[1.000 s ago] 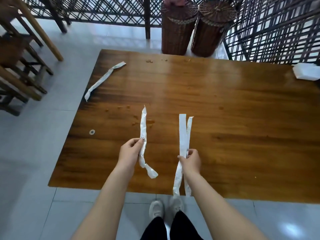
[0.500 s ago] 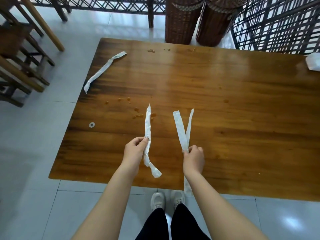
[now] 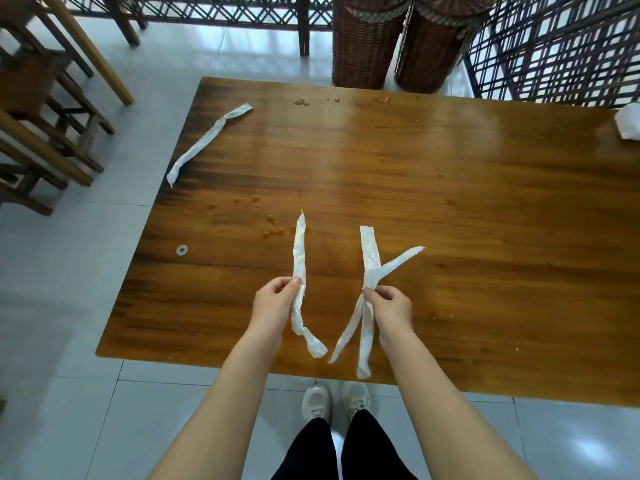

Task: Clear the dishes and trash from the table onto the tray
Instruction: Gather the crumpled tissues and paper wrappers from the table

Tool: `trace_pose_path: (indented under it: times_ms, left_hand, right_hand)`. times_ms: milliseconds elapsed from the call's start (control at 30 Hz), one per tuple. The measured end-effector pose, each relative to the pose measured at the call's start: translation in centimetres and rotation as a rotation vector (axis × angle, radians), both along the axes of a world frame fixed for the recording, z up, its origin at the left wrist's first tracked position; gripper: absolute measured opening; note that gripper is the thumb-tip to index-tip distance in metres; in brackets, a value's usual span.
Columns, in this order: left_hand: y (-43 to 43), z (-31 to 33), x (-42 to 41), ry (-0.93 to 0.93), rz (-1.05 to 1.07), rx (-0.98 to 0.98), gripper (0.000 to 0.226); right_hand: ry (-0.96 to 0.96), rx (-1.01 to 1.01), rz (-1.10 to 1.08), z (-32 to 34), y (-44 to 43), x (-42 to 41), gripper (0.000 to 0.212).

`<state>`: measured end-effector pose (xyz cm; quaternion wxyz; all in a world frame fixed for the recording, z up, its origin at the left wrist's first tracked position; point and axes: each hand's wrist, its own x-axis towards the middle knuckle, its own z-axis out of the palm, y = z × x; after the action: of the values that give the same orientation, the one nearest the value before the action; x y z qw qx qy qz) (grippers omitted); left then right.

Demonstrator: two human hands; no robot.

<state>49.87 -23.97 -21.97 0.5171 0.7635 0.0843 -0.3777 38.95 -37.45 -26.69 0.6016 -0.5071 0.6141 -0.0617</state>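
We are seeing four white plastic wrapper strips over a wooden table (image 3: pixel 450 202). One loose strip (image 3: pixel 207 140) is lying at the far left edge, and a small white ring (image 3: pixel 181 250) is sitting nearer on the left. The left hand (image 3: pixel 273 306) is pinching one strip (image 3: pixel 299 258) between thumb and fingers, closed around it. The right hand (image 3: pixel 391 306) is pinching two strips (image 3: pixel 372 265) together, fanning apart above and below. A white object (image 3: pixel 628 121) is lying at the far right edge. Two wicker baskets (image 3: pixel 367 39) are standing beyond the table.
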Motion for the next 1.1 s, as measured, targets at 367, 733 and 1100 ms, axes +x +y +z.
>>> trace_pose_path:
  times_ms: [367,733,1100]
  left_hand:
    - [-2.5,2.9,0.0,-0.034,0.079,-0.019,0.016]
    - [-3.6,6.9,0.0,-0.151,0.175,-0.025,0.027]
    - [-1.4,9.5,5.9,-0.268,0.175,-0.016,0.032]
  right_hand:
    - [-0.345,0.247,0.017,5.6,-2.8,2.6,0.015]
    - [-0.479,0.340,0.075,9.0,-4.8,3.4,0.027]
    - [-0.582,0.323,0.185,12.0,-3.8,8.8,0.025]
